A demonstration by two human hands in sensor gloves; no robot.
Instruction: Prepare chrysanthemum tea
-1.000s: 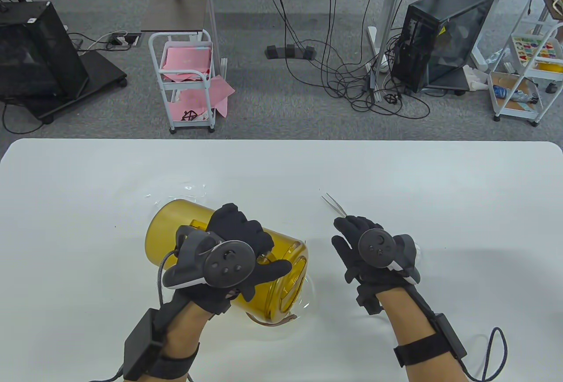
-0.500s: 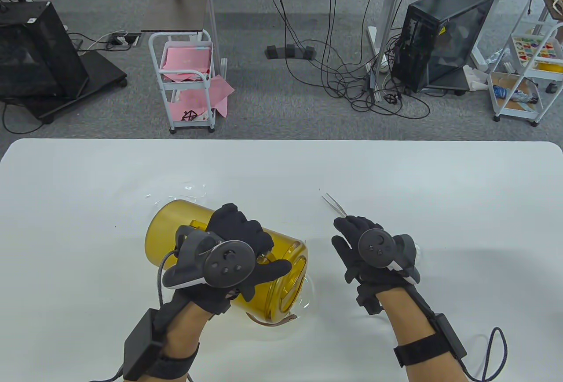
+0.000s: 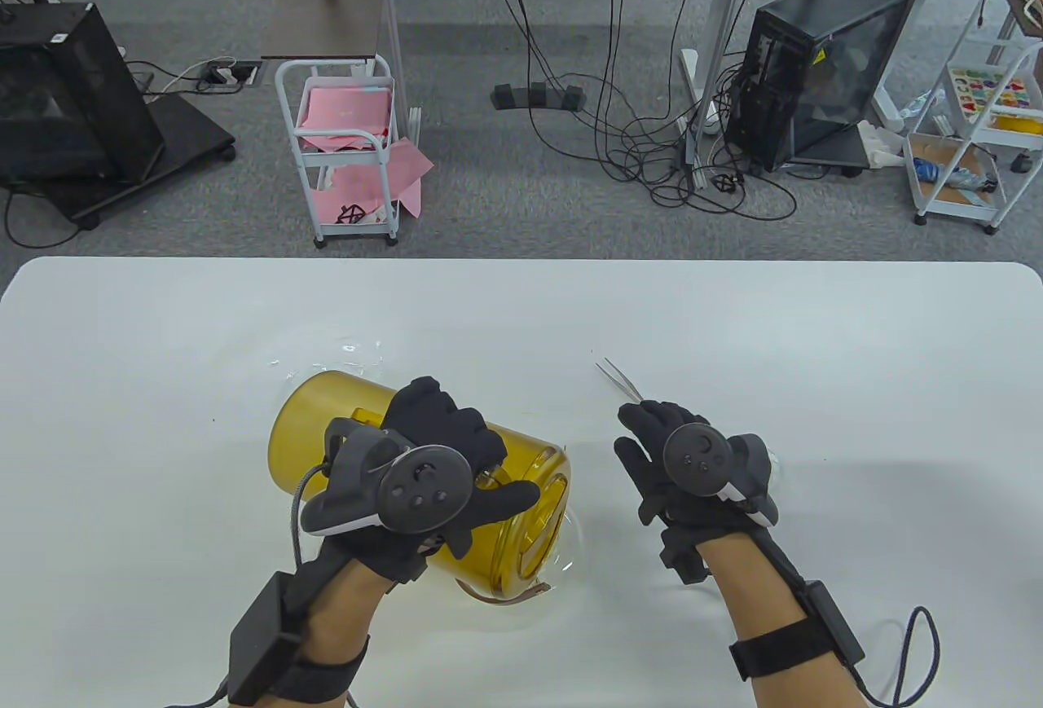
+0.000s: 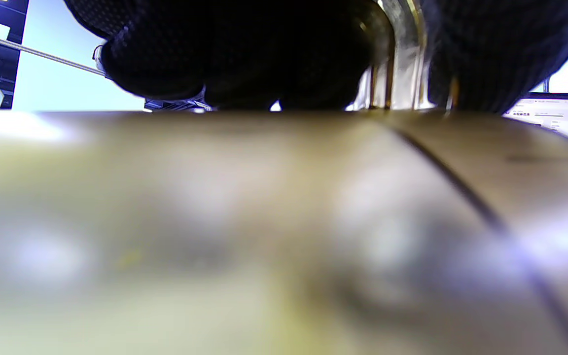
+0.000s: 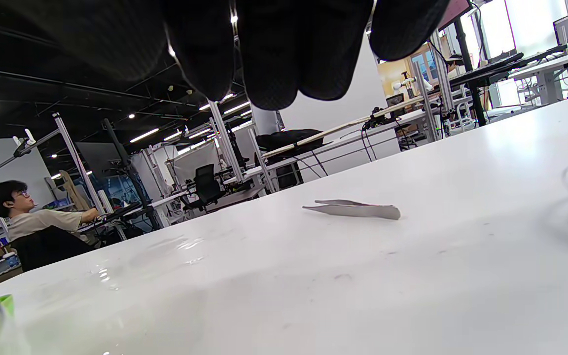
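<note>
The big amber see-through plastic jar [image 3: 326,423] is tipped right over on its side near the front of the white table [image 3: 815,349], mouth angled towards the person, and the left hand [image 3: 440,463] is clamped over the top of it, fingers curled round the barrel. Up close, that wrist camera sees little but blurred amber wall [image 4: 264,222] (nothing sharp there). Off to the right, the right hand [image 3: 684,463] hovers above the table with fingers hanging relaxed, holding nothing. Just beyond its fingertips lie slim metal tweezers [image 3: 619,380], flat on the table [image 5: 353,209].
</note>
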